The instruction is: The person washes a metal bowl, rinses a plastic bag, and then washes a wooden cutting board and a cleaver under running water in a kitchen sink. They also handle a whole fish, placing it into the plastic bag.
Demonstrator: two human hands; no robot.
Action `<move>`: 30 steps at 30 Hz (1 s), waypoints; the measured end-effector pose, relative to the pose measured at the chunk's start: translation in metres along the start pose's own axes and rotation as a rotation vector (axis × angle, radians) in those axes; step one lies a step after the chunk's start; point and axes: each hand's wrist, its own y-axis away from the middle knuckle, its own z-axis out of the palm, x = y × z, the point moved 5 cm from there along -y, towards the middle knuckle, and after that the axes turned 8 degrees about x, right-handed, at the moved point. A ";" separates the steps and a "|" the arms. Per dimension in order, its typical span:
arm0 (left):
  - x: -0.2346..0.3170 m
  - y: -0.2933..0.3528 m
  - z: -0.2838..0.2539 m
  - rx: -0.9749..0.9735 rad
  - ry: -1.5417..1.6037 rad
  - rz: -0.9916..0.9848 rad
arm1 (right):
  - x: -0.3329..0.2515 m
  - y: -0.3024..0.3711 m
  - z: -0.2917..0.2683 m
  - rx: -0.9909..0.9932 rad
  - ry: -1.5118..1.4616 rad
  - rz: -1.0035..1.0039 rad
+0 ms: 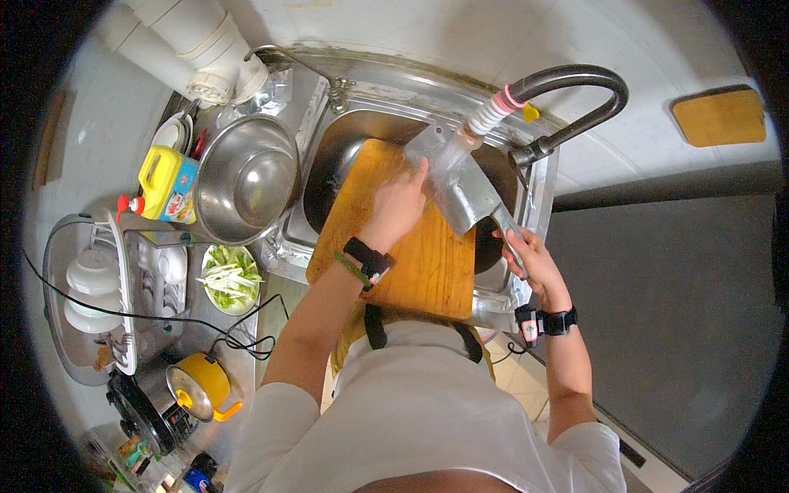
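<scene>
My right hand point(532, 261) grips the handle of a cleaver point(472, 197). Its broad metal blade lies under the faucet nozzle point(491, 117), and water appears to run over it. A wooden cutting board point(411, 271) slants across the sink, its near edge close to my waist. My left hand point(399, 204) is over the board with the index finger stretched toward the blade; the other fingers show only in part. Whether that finger touches the blade I cannot tell.
A steel basin point(248, 179) and a yellow bottle point(167, 182) stand left of the sink point(296, 255). Nearer are a plate of cut greens point(231, 280), a rack with white bowls point(92, 275), a black cord and a yellow pot point(201, 384). The faucet's black neck point(604, 78) arches overhead.
</scene>
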 end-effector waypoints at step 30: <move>-0.055 0.031 -0.037 0.471 0.152 -0.146 | -0.015 -0.050 0.042 -0.021 -0.165 0.103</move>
